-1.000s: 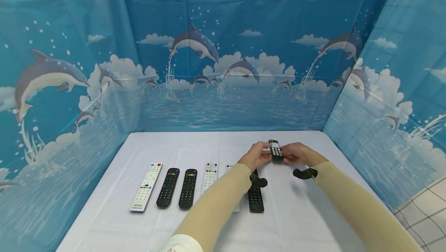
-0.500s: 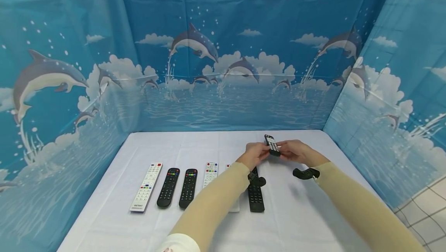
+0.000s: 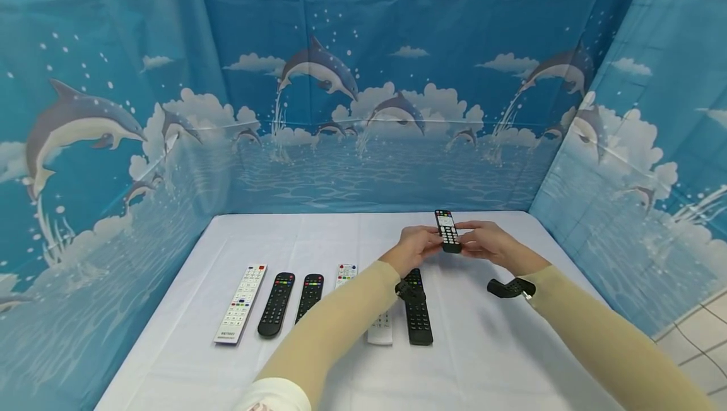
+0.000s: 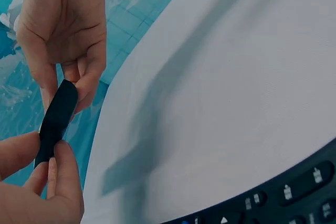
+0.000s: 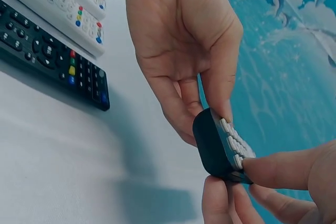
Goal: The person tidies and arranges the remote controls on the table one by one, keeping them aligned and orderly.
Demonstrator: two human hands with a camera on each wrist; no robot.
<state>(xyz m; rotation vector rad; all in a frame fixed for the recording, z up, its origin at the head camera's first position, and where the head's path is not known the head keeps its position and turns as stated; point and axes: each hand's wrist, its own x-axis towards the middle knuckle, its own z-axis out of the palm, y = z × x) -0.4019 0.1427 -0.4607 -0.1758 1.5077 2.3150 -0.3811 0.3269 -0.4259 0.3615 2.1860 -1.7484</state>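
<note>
Both hands hold a small black remote control [image 3: 447,232] with white buttons, raised above the far right part of the table. My left hand [image 3: 416,248] pinches its left edge between thumb and fingers. On the opposite edge, my right hand [image 3: 491,247] pinches it likewise. The left wrist view shows the remote's dark underside [image 4: 56,114] between the fingertips of the two hands. In the right wrist view its end and white buttons [image 5: 232,142] face the camera. Closest beneath my left wrist lies a long black remote [image 3: 419,316].
Left of that lie more remotes in a row: a white one [image 3: 380,330] and another white one [image 3: 346,273], both partly behind my left sleeve, two black ones [image 3: 276,305] [image 3: 310,294], and a long white one [image 3: 241,305]. A dolphin-print curtain [image 3: 363,165] encloses the white table [image 3: 488,360].
Both hands have lifted the small remote a little higher and farther back. It leaned left half a second ago and now points straighter away. The remotes in the row have stayed put.
</note>
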